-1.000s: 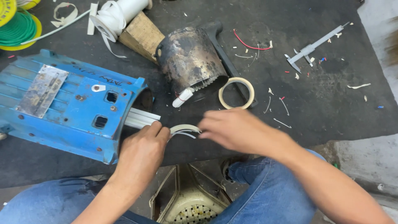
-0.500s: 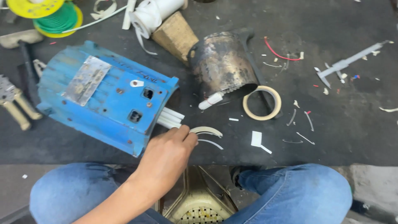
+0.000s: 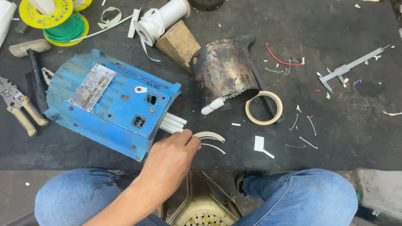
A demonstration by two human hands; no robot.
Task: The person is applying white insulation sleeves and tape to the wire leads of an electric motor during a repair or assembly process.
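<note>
mat: i see a dark work mat (image 3: 335,138) covering the whole bench, littered with white scraps and wire offcuts.
legs: my knees in blue jeans (image 3: 301,196) sit below the bench edge, with a cream fan cover (image 3: 201,209) on the floor between them.
blue housing: the blue motor housing (image 3: 111,102) lies on its side at left centre, its open end turned to the right, a metal plate on its top face.
burnt drum: a scorched metal drum (image 3: 224,71) lies tilted just right of the housing, a white tube poking from its mouth.
left hand: i see my left hand (image 3: 169,161) reaching up from the bottom to the housing's open end, fingertips pinched on one end of a curved white strip (image 3: 209,136); a pinch hold, not a fist.
right hand: i can't see it anywhere in this view.
white strips: flat white strips (image 3: 172,122) stick out of the housing's open end, just above my fingers; the curved strip lies on the mat right beside them, with a thinner curved sliver just below it.
wood block: a wooden wedge (image 3: 178,42) sits above the housing, touching a white spool (image 3: 165,19).
wire reel: a yellow reel of green wire (image 3: 58,23) sits at top left.
tape ring: a roll of masking tape (image 3: 264,108) lies flat, right of the drum.
caliper: a grey caliper (image 3: 349,67) lies at far right.
hammer and pliers: a hammer (image 3: 35,71) and cream-handled pliers (image 3: 19,106) lie at the left edge.
</note>
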